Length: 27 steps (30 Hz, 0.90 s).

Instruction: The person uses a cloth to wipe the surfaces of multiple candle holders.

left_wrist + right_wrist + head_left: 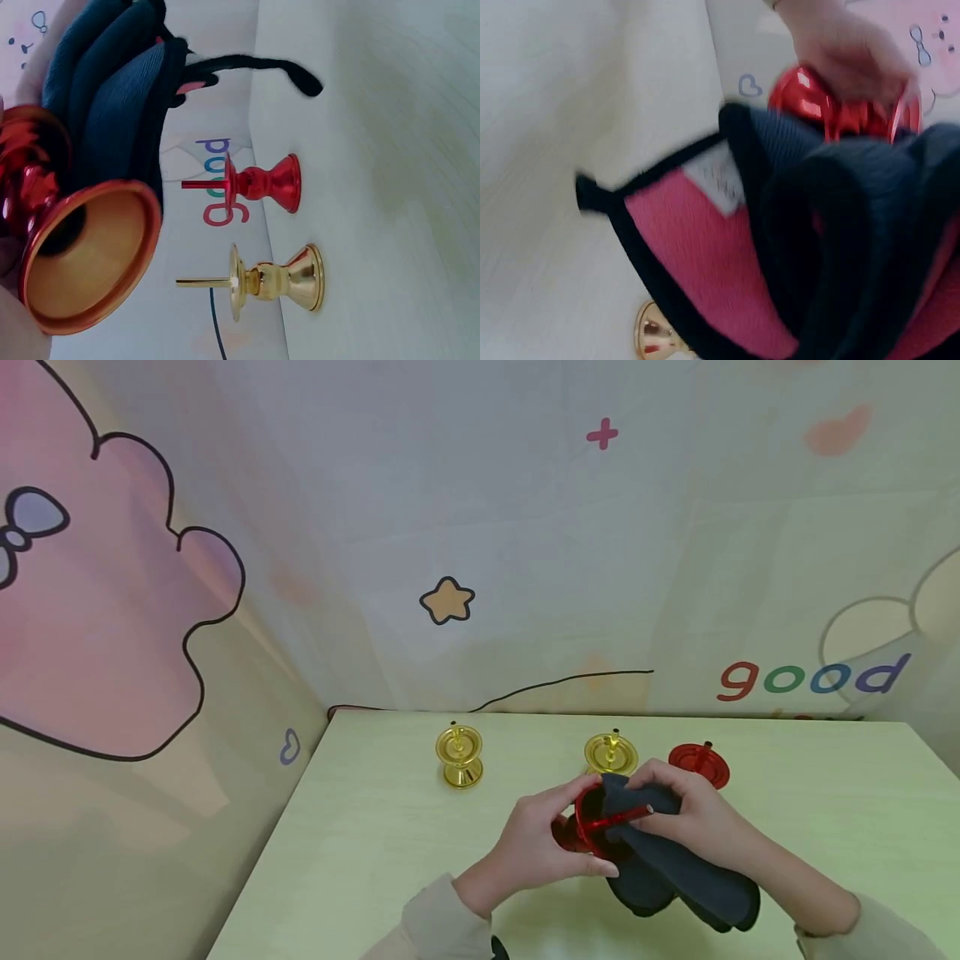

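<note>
My left hand [536,847] grips a shiny red candlestick [583,828] tilted on its side, its thin spike pointing right. In the left wrist view, the gold-coloured hollow of its flared base [97,259] faces the camera. My right hand [705,820] pinches a folded dark blue cloth [675,870] against the candlestick's dish, around the spike. Pink lining [712,262], a white label [716,178] and black edging show on the cloth in the right wrist view. The cloth hides part of the dish, and its loose end hangs toward the front of the table.
A gold candlestick [462,770] stands left of centre on the pale table [360,843]. Behind the hands stand another gold candlestick [611,752] and a second red one [699,763], both upright with bare spikes. A printed backdrop [525,543] rises along the table's rear edge.
</note>
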Tool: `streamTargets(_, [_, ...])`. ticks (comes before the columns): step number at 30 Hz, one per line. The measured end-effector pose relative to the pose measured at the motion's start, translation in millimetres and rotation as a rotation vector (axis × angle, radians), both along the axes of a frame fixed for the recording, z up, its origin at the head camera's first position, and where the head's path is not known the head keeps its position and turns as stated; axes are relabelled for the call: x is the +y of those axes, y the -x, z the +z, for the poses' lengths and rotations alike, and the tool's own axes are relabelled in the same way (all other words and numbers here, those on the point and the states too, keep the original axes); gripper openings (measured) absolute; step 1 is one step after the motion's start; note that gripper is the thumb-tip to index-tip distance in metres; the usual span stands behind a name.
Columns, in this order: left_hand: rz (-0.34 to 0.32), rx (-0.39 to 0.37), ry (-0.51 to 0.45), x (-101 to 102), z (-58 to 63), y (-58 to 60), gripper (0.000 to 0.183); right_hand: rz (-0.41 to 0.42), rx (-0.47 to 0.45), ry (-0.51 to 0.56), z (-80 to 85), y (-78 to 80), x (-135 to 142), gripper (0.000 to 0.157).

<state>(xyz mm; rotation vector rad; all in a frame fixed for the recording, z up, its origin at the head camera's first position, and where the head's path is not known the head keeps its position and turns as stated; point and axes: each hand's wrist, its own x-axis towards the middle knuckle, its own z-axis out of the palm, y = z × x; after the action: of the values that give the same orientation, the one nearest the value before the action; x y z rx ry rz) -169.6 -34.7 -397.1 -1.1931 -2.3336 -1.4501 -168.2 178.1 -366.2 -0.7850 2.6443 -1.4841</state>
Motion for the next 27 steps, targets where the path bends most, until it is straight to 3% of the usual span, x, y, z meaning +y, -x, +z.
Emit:
streamTargets(5, [-0.071,-0.166,0.060,-3.0,5.2,2.2,0.076,0.087,-0.042,0.076,-6.2,3.4,5.0,0.019])
streamTargets(10, [-0.033,-0.307,0.024,-2.9,3.0,3.7,0.080,0.069,-0.078,0.137,-13.3,2.7,5.0,0.017])
streamTargets(13, [0.019,-0.322,-0.007,-1.7,-0.9,3.8,0.080,0.037,-0.115,0.161,-16.9,2.0,5.1,0.017])
streamTargets(16, [0.077,-0.260,-0.042,0.6,-5.5,3.6,0.073,-0.022,-0.176,0.177,-19.4,1.4,5.3,0.019])
streamTargets(21, [0.154,-0.039,-0.012,3.5,-10.8,2.1,0.064,-0.171,-0.286,0.196,-19.7,0.5,3.3,0.020])
streamTargets(25, [0.174,0.079,0.093,5.4,-11.1,0.1,0.073,-0.230,-0.349,0.229,-16.9,-3.2,-1.3,0.023])
streamTargets(27, [0.182,0.095,0.098,7.0,-10.4,-0.5,0.079,-0.237,-0.362,0.250,-15.4,-5.6,-4.2,0.024])
